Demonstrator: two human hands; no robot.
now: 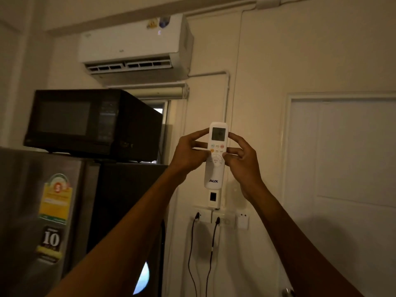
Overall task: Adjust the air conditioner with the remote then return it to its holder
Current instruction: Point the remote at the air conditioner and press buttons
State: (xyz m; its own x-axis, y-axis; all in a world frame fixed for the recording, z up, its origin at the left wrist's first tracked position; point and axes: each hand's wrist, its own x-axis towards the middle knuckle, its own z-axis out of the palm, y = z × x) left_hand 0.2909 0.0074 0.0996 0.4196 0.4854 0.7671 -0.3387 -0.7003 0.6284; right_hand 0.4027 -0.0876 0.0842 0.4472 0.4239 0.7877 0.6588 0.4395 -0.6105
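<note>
While upright, remote (215, 155) sits between both grips | left hand (190, 154) | right hand (242, 161)

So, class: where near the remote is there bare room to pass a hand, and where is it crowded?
Free: the bare wall between the remote and the door frame, right of the right hand.

Crowded: below, the holder, sockets and cables; left, the microwave on the fridge.

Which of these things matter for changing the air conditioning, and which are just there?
In the job: remote, held by left hand and right hand; air conditioner; holder on the wall just below the remote.

Just there: microwave, fridge, sockets, cables, door.
</note>
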